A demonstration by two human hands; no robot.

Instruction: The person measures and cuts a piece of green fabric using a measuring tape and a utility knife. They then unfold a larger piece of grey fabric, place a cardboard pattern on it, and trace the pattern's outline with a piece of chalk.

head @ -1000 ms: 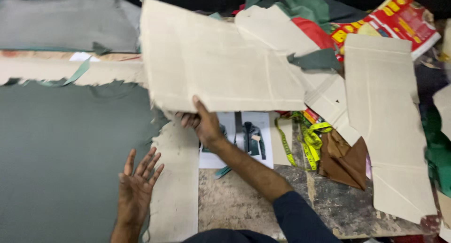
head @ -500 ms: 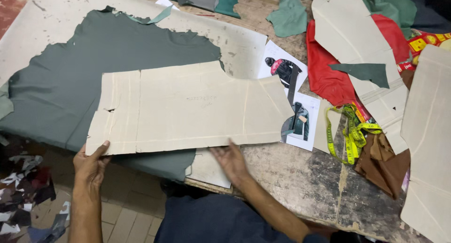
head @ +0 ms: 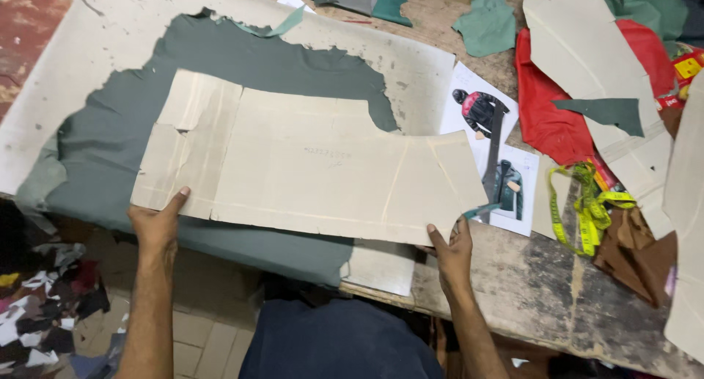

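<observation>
A: What's the surface?
B: Worn wooden table, scuffed w/ dark stains.
A: Directly on it?
B: Big off-white sheet at left, two printed photos mid, yellow tape measure, brown scrap, red fabric at right, green scrap up top.

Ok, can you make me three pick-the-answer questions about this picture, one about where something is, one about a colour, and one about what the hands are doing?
1. Where does the cardboard pattern lie?
A. on the green leather
B. on the floor
C. on the red cloth

2. What colour is the measuring tape?
A. blue
B. yellow
C. white

3. How do the hands hold the pattern?
A. one hand only
B. neither touches it
C. both at its near edge

Answers:
1 A, green shows all around it.
2 B, it is bright yellow.
3 C, left hand and right hand grip the two corners.
</observation>
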